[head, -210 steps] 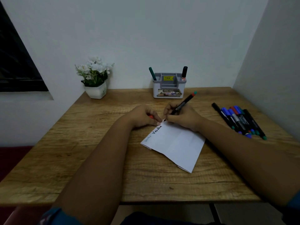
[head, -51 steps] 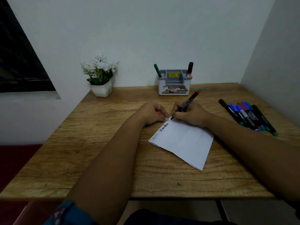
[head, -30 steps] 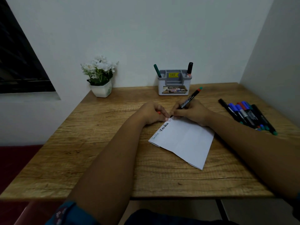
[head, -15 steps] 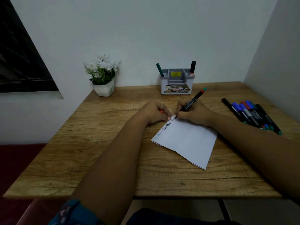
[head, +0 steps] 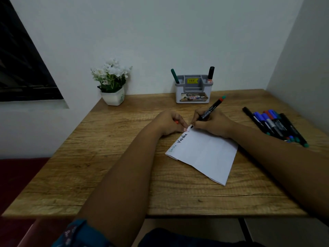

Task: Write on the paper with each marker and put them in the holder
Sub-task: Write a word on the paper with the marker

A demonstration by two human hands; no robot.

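Observation:
A folded white paper (head: 206,154) lies on the wooden desk (head: 106,175), with green and black words along its top edge. My right hand (head: 211,123) grips a black marker (head: 211,108) with a red and green end, its tip on the paper's far corner. My left hand (head: 170,124) is curled, its fingertips pressing that corner, with an orange-red cap (head: 176,122) showing inside the fingers. The grey holder (head: 193,90) stands at the back with a green marker (head: 174,76) and a black marker (head: 211,73) in it. Several loose markers (head: 274,125) lie at the right.
A white pot of white flowers (head: 112,86) stands at the desk's back left. Walls close the back and the right side. A dark window (head: 21,65) is at the left.
The view has shifted a little. My right hand has kept writing at the paper's far corner, where a new faint word has started after the black one. My left hand has stayed put.

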